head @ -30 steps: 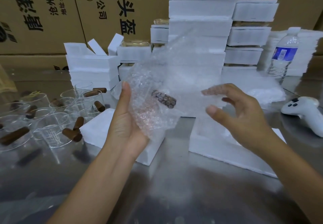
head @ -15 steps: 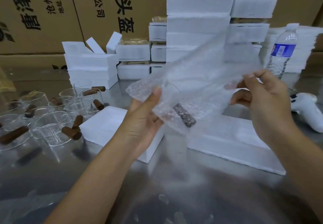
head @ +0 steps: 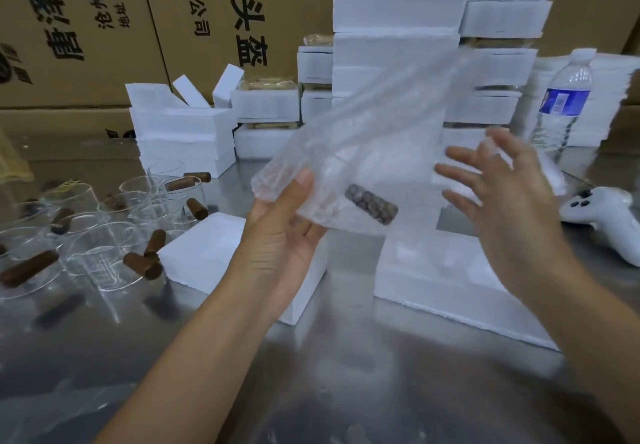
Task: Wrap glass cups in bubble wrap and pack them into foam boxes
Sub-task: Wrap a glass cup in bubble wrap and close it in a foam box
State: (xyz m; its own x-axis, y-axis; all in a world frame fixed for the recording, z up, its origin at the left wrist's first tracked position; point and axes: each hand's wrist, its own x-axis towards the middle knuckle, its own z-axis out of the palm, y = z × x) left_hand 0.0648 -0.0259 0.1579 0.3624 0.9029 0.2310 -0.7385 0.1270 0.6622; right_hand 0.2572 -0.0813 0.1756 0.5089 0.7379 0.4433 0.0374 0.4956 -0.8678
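Head view: your left hand (head: 277, 236) grips one half-wrapped cup (head: 346, 198), right hand (head: 502, 201) spread open; many bare cups (head: 100, 253) lie unpacked.

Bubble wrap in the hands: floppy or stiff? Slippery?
Probably floppy: the bubble wrap curves and folds around the cup in the left hand. Likely very light: its free end stands up unsupported. Bubbled surface probably grips skin rather than slipping.
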